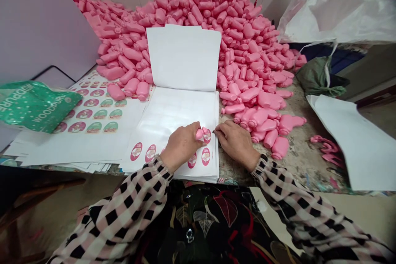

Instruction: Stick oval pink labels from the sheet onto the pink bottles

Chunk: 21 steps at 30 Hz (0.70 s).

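Note:
My left hand point(182, 145) is closed around a small pink plastic bottle point(199, 133), whose narrow end pokes out beside the thumb. Most of that bottle is hidden by the fingers. Beneath the hand lies a white sticker sheet point(179, 109) with oval pink labels point(206, 156) along its near part. My right hand point(236, 142) is at the sheet's right edge, thumb and forefinger pinched together. A thin dark tip shows at those fingers, too small to name. Just left of them is one oval label point(207, 135), close to the bottle.
A large heap of pink bottles point(198, 4) fills the table's back. White paper point(185, 57) stands propped against it. Other sticker sheets point(93, 144) and a green bag point(40, 105) lie left. Pink scraps point(328, 148), white paper point(359, 144) and a white sack point(334, 8) are right.

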Each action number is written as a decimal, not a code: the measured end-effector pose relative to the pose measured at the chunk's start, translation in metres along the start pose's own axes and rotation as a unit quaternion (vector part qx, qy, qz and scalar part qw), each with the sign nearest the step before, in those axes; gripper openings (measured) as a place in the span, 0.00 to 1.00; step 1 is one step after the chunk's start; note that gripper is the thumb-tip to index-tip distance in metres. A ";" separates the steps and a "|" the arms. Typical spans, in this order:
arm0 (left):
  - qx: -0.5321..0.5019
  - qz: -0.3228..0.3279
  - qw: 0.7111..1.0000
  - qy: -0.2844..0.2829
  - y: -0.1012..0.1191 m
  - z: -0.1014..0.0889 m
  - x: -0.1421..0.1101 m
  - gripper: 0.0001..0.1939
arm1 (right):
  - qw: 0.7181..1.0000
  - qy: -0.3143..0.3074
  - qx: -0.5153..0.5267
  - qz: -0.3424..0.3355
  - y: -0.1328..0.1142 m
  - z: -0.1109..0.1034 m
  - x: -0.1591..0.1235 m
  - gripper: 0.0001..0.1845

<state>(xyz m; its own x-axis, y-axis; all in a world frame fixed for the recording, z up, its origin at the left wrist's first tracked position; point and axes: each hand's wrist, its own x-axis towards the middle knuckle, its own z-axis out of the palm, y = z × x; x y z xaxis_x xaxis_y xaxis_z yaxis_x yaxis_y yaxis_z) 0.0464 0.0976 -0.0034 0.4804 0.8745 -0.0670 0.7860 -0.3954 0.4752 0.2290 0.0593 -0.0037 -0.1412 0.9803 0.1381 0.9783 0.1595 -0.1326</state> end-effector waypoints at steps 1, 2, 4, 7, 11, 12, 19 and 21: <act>0.000 0.003 1.000 0.001 -0.001 0.000 0.000 0.12 | 1.000 -0.005 0.002 -0.003 0.000 0.000 0.000 0.13; 0.001 0.006 1.000 0.001 -0.002 0.001 0.000 0.12 | 1.000 -0.009 0.003 -0.006 0.000 -0.001 0.001 0.13; 0.001 0.014 1.000 0.002 -0.004 0.001 0.000 0.13 | 1.000 -0.016 0.005 -0.013 0.001 -0.001 0.001 0.13; 0.001 0.021 1.000 0.000 -0.005 0.002 0.001 0.13 | 0.999 -0.025 0.015 -0.022 0.004 -0.003 0.003 0.12; 0.003 0.022 1.000 -0.007 -0.005 0.002 0.000 0.13 | 0.998 -0.036 0.049 -0.026 0.008 -0.002 0.004 0.11; 0.003 0.024 1.000 -0.008 -0.005 0.002 0.000 0.13 | 0.997 -0.037 0.060 -0.023 0.009 -0.001 0.004 0.10; 0.000 0.035 0.999 -0.005 -0.004 0.001 0.000 0.13 | 0.995 -0.012 0.097 0.014 0.006 0.004 0.002 0.10; -0.005 0.034 0.999 -0.006 -0.004 0.001 0.001 0.13 | 0.991 -0.022 0.130 0.019 0.007 0.006 0.002 0.08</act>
<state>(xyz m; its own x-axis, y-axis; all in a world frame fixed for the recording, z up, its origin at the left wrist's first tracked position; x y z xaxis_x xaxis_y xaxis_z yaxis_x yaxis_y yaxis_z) 0.0437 0.0997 -0.0061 0.5381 0.8417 -0.0454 0.7470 -0.4512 0.4883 0.2350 0.0633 -0.0098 -0.1178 0.9893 0.0864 0.9119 0.1423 -0.3850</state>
